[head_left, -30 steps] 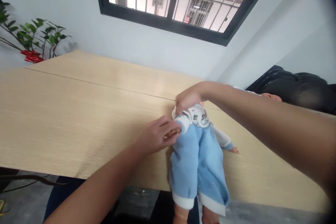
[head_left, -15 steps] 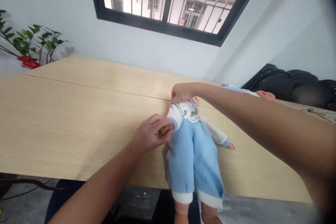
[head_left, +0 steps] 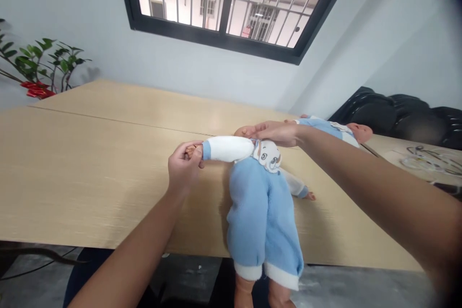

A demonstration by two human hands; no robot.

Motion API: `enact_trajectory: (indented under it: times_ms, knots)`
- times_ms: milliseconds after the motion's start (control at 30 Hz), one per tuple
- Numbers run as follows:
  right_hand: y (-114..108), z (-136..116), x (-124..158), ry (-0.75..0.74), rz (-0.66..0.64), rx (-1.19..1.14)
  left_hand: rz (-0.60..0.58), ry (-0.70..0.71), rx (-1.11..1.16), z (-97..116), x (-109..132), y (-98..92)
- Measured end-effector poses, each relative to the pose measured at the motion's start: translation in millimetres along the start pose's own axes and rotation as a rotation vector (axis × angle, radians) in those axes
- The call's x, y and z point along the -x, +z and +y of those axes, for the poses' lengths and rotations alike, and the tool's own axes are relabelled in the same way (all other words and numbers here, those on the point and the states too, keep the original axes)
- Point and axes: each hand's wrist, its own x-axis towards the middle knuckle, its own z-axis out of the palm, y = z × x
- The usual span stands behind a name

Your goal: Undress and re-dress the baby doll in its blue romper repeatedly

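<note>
Both hands are working on the doll [head_left: 265, 202] lying face up at the wooden table [head_left: 90, 163] near edge, legs hanging over; left hand [head_left: 183, 169] is pinching the doll's tiny hand beyond the blue cuff, drawing the white sleeve [head_left: 227, 148] out straight; right hand [head_left: 276, 133] is lying flat and loose on the head end, bracing it; pulling gently along the arm's line seems wisest, without twisting the fabric.

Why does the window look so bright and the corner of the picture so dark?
Head view: daylight pours through the barred window, leaving a pale sheen on the table; the lens darkens and blurs the right-hand corners; the right hand looks sharp.
</note>
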Motion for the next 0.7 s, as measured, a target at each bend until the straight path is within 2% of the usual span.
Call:
enact_trajectory:
  times_ms: [67,133,233,367,433,567,700]
  knots:
    - [3.9,-0.6,2.5,-0.017,-0.004,-0.037,-0.001,-0.050,0.015,-3.6,-1.9,1.3]
    - [7.6,-2.6,0.1,0.007,0.020,0.039,-0.001,-0.062,0.017,-5.8,-2.5,2.2]
    - [16.1,-7.1,-7.6,0.090,0.096,0.328,-0.013,-0.047,-0.009,-7.4,-2.6,2.8]
    - [37.6,-15.3,-12.7,0.192,0.316,0.821,-0.028,-0.006,-0.048,-9.3,-2.8,2.4]
    - [47.6,-19.7,-11.3,0.243,0.341,0.950,-0.034,0.005,-0.058,-10.7,-3.3,1.5]
    - [52.4,-26.5,-5.9,0.322,0.260,0.875,-0.047,0.001,-0.077,-14.2,-5.1,-0.5]
    - [45.0,-25.2,-2.2,0.226,0.336,0.539,-0.043,-0.022,-0.091,-17.4,-7.8,-1.1]
